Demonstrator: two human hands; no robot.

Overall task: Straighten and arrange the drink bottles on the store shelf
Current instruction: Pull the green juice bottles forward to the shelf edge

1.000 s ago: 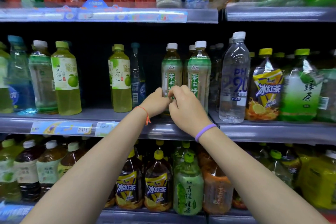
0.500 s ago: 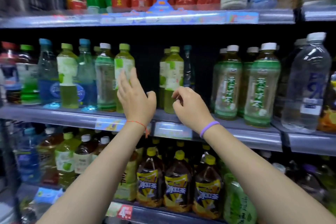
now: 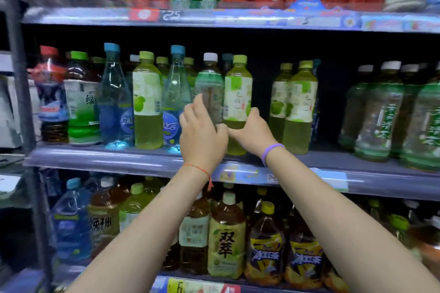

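store aisle, blurry | middle shelf (image 3: 119, 162) front edge | left hand (image 3: 202, 135) wraps white-cap bottle (image 3: 209, 88) | right hand (image 3: 252, 131) grips green-cap bottle (image 3: 238, 93)

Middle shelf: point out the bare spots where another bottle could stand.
One gap on the middle shelf, between the green-capped bottle at the right hand and the apple-label pair. A wider one lies between that pair and the white-capped tea bottles. Left of the left hand, bottles stand packed.

Open gap on middle shelf (image 3: 100, 158) between green-capped bottle (image 3: 238, 93) and bottle pair (image 3: 300, 102); left of gap, bottles packed tight.
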